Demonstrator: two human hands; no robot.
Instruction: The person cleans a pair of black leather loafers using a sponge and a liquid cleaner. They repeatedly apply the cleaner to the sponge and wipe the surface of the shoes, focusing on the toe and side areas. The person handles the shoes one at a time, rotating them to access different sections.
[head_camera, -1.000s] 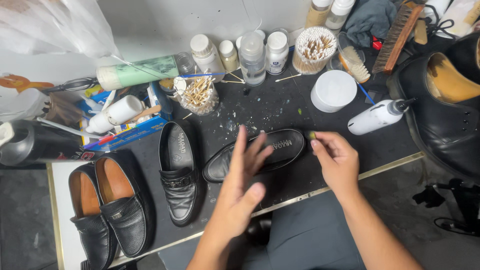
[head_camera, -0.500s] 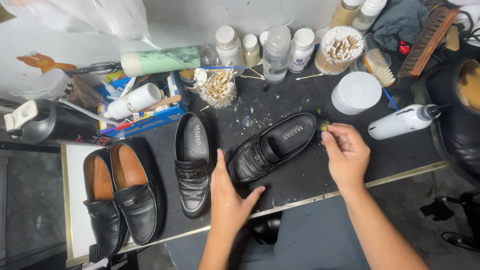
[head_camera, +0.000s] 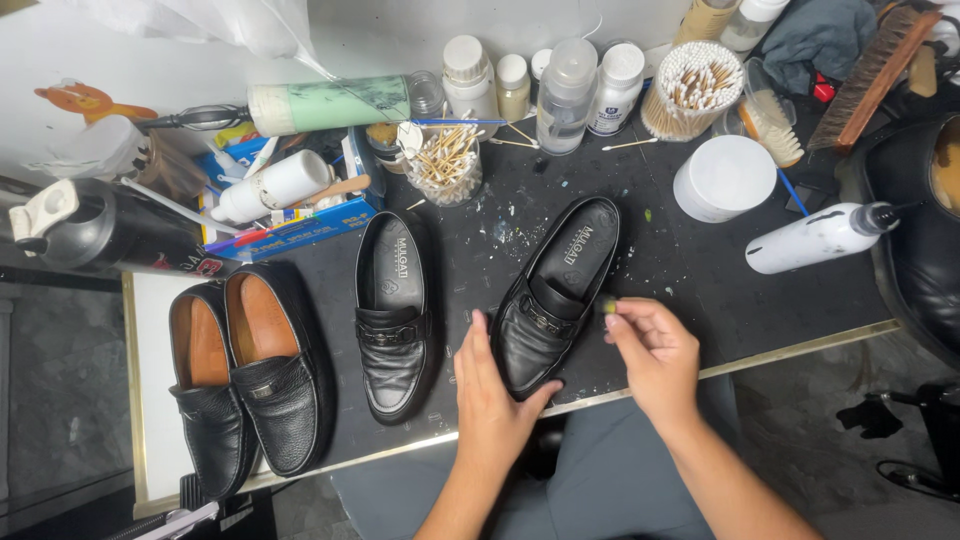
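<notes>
Paint-flecked black worktop (head_camera: 700, 300): left hand (head_camera: 495, 395) cups the black leather loafer's (head_camera: 555, 295) toe; right hand (head_camera: 655, 355) pinches a small greenish dab (head_camera: 609, 307) at its side. Its mate (head_camera: 392, 310) lies untouched alongside.

Your left hand (head_camera: 497, 400) lay against the toe of the slanted black shoe (head_camera: 553, 295), and your right hand (head_camera: 655, 355) sat just right of it. Right of that hand you had bare black mat (head_camera: 740, 300) out to the lying white bottle (head_camera: 815, 238). To the left, a second black shoe (head_camera: 393, 310) closed the gap, with a pair of shoes (head_camera: 245, 375) beyond. The far side was crowded with a white tub (head_camera: 724, 177), a swab jar (head_camera: 445, 165) and bottles (head_camera: 570, 90).
</notes>
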